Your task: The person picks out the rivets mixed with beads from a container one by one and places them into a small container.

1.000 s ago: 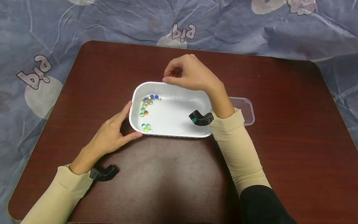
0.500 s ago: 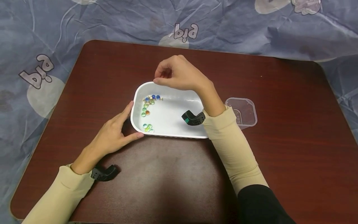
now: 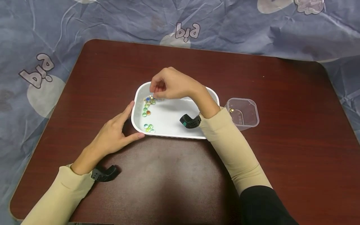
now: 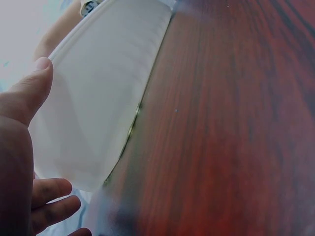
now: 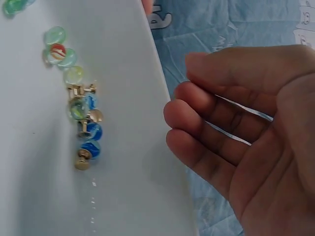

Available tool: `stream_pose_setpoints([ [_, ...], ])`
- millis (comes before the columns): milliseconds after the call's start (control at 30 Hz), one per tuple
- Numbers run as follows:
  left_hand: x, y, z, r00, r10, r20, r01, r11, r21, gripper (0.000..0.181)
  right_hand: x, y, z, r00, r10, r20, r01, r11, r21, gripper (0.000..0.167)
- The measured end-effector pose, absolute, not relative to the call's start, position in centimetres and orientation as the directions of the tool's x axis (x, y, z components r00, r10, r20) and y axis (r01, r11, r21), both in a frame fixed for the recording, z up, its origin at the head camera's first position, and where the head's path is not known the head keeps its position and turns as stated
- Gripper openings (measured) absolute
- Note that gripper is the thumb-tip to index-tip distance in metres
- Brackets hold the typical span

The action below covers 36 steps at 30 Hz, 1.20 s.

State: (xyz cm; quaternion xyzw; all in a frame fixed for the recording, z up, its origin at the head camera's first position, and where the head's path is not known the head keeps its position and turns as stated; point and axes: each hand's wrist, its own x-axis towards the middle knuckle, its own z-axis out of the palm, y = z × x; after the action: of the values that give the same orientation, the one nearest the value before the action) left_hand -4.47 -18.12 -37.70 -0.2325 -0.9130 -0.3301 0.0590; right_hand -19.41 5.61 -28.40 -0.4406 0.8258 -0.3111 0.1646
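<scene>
A white tray (image 3: 175, 120) holds glass marbles (image 5: 55, 37) in green, blue and orange, bunched toward its left end. Small gold-coloured round-headed studs (image 5: 82, 164) lie mixed among them. My left hand (image 3: 111, 136) rests against the tray's left end, its fingers extended along the side and its thumb at the near corner. In the left wrist view, the thumb (image 4: 42, 73) touches the rim. Over the tray's far left part, my right hand (image 3: 175, 84) hovers with loosely bent fingers. In the right wrist view, nothing shows between its thumb and fingers, and the marbles lie apart from the fingertips.
A clear plastic box (image 3: 246, 112) stands right of the tray, partly behind the right sleeve, with a gold-coloured piece (image 3: 231, 110) inside. The brown table (image 3: 295, 150) has a patterned blue cloth (image 3: 126, 22) beyond its far edge.
My right hand has moved left, then down toward the marbles and studs. More of the clear box now shows beside the sleeve. My left hand stays at the tray.
</scene>
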Motion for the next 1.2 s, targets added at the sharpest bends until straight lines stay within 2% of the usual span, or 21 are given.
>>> stream_pose_setpoints([
  [533, -4.4, -18.1, -37.6, -0.887, 0.378, 0.264, 0.46, 0.674, 0.578, 0.099, -19.7, 4.2, -30.6, -0.485, -0.865, -0.13, -0.647, 0.455, -0.612, 0.009],
  [800, -4.5, -18.1, -37.7, -0.887, 0.38, 0.262, 0.46, 0.675, 0.578, 0.099, -19.7, 3.5, -31.3, -0.507, -0.849, -0.146, -0.65, 0.488, -0.583, 0.007],
  [1200, -4.4, -18.2, -37.7, -0.894, 0.372, 0.248, 0.445, 0.682, 0.58, 0.1, -19.8, 2.6, -32.4, -0.478, -0.863, -0.164, -0.667, 0.478, -0.571, 0.014],
])
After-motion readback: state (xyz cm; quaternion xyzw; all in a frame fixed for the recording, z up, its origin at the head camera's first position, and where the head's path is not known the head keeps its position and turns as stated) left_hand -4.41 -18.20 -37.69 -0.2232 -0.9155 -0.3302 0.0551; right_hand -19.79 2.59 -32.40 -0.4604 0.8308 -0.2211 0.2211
